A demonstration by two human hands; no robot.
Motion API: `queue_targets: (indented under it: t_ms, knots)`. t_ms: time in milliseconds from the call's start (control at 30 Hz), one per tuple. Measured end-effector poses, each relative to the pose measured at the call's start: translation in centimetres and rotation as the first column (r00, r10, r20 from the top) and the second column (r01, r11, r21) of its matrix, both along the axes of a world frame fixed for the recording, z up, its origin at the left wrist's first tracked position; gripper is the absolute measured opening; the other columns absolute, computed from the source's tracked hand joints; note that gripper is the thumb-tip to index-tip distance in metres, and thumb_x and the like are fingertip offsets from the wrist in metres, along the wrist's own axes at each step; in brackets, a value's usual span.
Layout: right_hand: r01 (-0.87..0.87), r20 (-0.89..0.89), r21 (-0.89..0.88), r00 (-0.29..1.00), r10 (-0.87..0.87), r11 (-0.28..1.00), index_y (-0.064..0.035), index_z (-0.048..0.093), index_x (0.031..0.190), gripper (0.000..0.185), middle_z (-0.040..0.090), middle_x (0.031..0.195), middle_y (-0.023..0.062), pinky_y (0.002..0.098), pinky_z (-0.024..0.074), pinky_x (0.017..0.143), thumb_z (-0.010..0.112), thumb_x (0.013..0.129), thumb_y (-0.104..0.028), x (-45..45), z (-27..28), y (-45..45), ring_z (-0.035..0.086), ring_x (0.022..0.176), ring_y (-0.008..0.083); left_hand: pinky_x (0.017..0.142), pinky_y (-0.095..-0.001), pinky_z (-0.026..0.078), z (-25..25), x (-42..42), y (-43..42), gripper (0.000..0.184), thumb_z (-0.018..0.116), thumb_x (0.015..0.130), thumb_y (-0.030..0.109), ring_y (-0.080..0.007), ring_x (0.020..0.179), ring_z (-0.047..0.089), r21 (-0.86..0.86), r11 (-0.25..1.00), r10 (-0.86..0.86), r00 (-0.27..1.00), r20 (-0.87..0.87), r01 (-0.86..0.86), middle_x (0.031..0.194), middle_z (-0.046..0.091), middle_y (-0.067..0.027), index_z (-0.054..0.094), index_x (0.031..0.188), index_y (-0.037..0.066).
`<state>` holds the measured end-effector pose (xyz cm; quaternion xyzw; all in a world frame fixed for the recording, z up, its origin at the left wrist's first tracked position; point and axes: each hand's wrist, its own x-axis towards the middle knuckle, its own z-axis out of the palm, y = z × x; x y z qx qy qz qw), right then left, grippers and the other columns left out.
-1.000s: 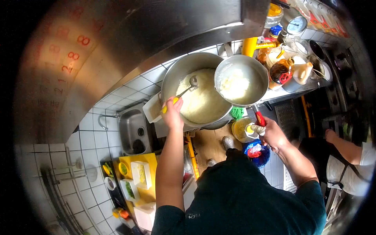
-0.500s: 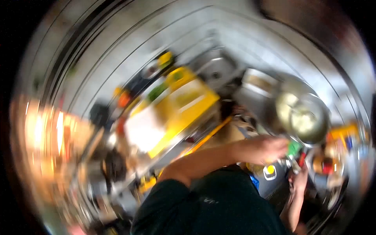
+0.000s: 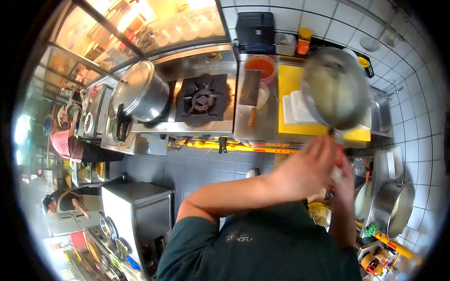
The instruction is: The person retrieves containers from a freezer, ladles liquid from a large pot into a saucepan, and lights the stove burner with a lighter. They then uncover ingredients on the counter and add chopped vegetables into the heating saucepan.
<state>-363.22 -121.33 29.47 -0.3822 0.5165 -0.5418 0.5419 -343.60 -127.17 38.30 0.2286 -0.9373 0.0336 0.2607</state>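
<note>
A metal pan (image 3: 335,89), blurred by motion and pale inside, is held above the yellow cutting board (image 3: 293,124). My left hand (image 3: 314,161) has its fingers wrapped at the pan's handle. Close behind it, my right hand (image 3: 344,178) is closed around the handle's red-tipped lower part; the left hand partly hides it. White blocks or cloths (image 3: 295,107) lie on the board, partly covered by the pan. To the board's left rests a cleaver (image 3: 250,87) with a wooden handle, beside a tub of orange-red liquid (image 3: 260,67).
A lidded stockpot (image 3: 145,96) stands left of a gas burner (image 3: 203,99). On the right is a large open pot (image 3: 396,208), and a sink (image 3: 382,112) lies behind the board. Two people, one in a pink top (image 3: 65,146), are at far left.
My view has swung left, bringing the burner and stockpot into sight. The pan and both hands have gone from beside the large pot to above the yellow board.
</note>
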Motion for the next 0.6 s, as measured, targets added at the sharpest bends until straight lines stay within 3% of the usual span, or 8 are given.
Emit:
queue_targets:
  t_ms: [67, 100, 133, 200, 233, 300, 367, 600]
  knots:
    - [-0.176, 0.15, 0.06, 0.975, 0.166, 0.983, -0.0042, 0.052, 0.135, 0.054, 0.065, 0.098, 0.0034, 0.0234, 0.0447, 0.056, 0.069, 0.086, -0.016, 6.4, -1.3, -5.4, 0.057, 0.068, 0.0105, 0.096, -0.05, 0.051, -1.1, 5.8, -1.5, 0.048, 0.065, 0.078, 0.017, -0.0447, 0.112, 0.058, 0.271, 0.95, 0.186, 0.978, -0.097, -0.154, 0.117, 0.055, -0.0317, 0.062, 0.116, -0.012]
    - [-0.286, 0.295, 0.106, 0.924, 0.244, 0.953, -0.0041, 0.056, 0.13, 0.048, 0.065, 0.087, 0.0027, 0.022, 0.0391, 0.044, 0.069, 0.084, -0.014, 9.8, -2.2, -8.3, 0.051, 0.051, 0.009, 0.095, -0.0467, 0.053, -2.1, 8.5, -2.2, 0.043, 0.067, 0.078, 0.014, -0.0442, 0.112, 0.058, 0.208, 0.947, 0.27, 0.959, -0.092, -0.246, 0.121, 0.053, -0.0306, 0.063, 0.113, -0.009]
    - [-0.363, 0.192, 0.223, 0.926, 0.325, 0.904, -0.0035, 0.058, 0.126, 0.05, 0.064, 0.083, 0.0047, 0.024, 0.0397, 0.043, 0.072, 0.078, -0.008, 12.7, -0.5, -9.9, 0.051, 0.05, 0.0114, 0.092, -0.0438, 0.054, -3.4, 11.0, -2.9, 0.04, 0.068, 0.081, 0.015, -0.0414, 0.11, 0.06, 0.087, 0.935, 0.349, 0.936, -0.037, -0.345, 0.122, 0.053, -0.0284, 0.063, 0.114, -0.005]
    - [-0.44, 0.201, 0.226, 0.894, 0.401, 0.869, -0.0024, 0.059, 0.121, 0.047, 0.06, 0.075, 0.0041, 0.0253, 0.0377, 0.041, 0.066, 0.074, -0.002, 18.4, -5.6, -13.2, 0.051, 0.05, 0.0117, 0.089, -0.0413, 0.056, -4.6, 15.0, -4.3, 0.048, 0.072, 0.081, 0.017, -0.0381, 0.103, 0.065, 0.329, 0.813, 0.501, 0.865, 0.026, -0.481, 0.124, 0.054, -0.0274, 0.06, 0.125, 0.0]
    - [-0.526, 0.22, 0.246, 0.848, 0.481, 0.814, -0.0024, 0.06, 0.115, 0.041, 0.057, 0.072, 0.0042, 0.0261, 0.0372, 0.041, 0.064, 0.074, -0.001, 20.9, -6.6, -15.0, 0.05, 0.05, 0.012, 0.09, -0.0434, 0.056, -6.5, 16.8, -4.9, 0.05, 0.074, 0.078, 0.013, -0.0411, 0.106, 0.065, 0.248, 0.806, 0.566, 0.822, -0.057, -0.537, 0.128, 0.055, -0.0292, 0.061, 0.125, 0.0]
    - [-0.597, 0.275, 0.295, 0.801, 0.532, 0.746, -0.0039, 0.062, 0.107, 0.031, 0.056, 0.071, 0.0028, 0.0276, 0.0356, 0.041, 0.06, 0.077, -0.002, 25.8, -9.7, -17.5, 0.048, 0.049, 0.0103, 0.09, -0.0447, 0.056, -10.9, 20.5, -6.0, 0.048, 0.073, 0.078, 0.008, -0.0435, 0.111, 0.063, 0.281, 0.757, 0.627, 0.777, -0.054, -0.591, 0.131, 0.055, -0.0309, 0.062, 0.124, 0.0]
    - [-0.642, 0.165, 0.317, 0.763, 0.626, 0.699, -0.0065, 0.061, 0.097, 0.01, 0.054, 0.067, 0.0017, 0.0286, 0.0352, 0.041, 0.062, 0.091, -0.014, 29.7, -12.1, -19.3, 0.048, 0.049, 0.0108, 0.091, -0.0452, 0.055, -14.8, 23.3, -6.9, 0.046, 0.071, 0.079, 0.005, -0.0446, 0.111, 0.063, 0.312, 0.7, 0.685, 0.728, -0.039, -0.642, 0.131, 0.054, -0.0318, 0.062, 0.124, -0.001]
    - [-0.743, 0.232, 0.309, 0.664, 0.711, 0.593, -0.0083, 0.06, 0.086, 0.019, 0.053, 0.063, 0.0018, 0.0311, 0.0349, 0.042, 0.058, 0.098, -0.023, 36.9, -21.3, -25.5, 0.047, 0.048, 0.0124, 0.088, -0.0476, 0.055, -21.9, 27.7, -10.9, 0.039, 0.062, 0.084, 0.003, -0.0447, 0.108, 0.062, 0.427, 0.48, 0.833, 0.551, 0.051, -0.766, 0.132, 0.053, -0.0304, 0.059, 0.123, 0.001]
